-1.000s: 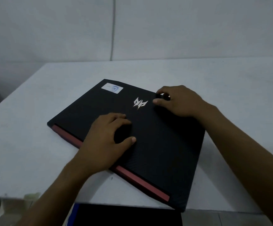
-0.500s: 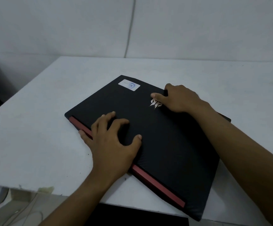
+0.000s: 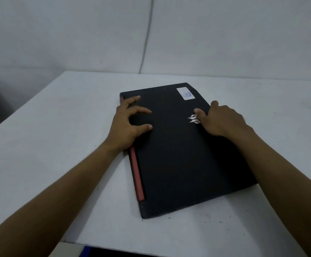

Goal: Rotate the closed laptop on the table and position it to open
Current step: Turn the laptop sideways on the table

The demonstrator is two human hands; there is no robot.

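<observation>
I see the wide white matte table (image 3: 39, 145) in front of me, and the closed black textured laptop (image 3: 178, 154) lies flat on it, a little to the right of the middle and near the front edge. At this moment the laptop lies with its long sides running away from me. The red strip along its hinge edge (image 3: 137, 178) faces my left, so I judge the opening edge is on my right, under my right arm. For this reason I think the turning is only partly done: the opening edge must come to face me, and after that the laptop must be set straight before the lid can be lifted.

My left hand (image 3: 126, 125) rests on the far left part of the lid, with fingers spread wide and pressing flat; it does not close around anything. My right hand (image 3: 219, 121) lies over the right edge, beside the silver logo (image 3: 193, 118). If its fingers hook under that edge, I cannot tell. A small white sticker (image 3: 186, 93) sits near the far corner.
</observation>
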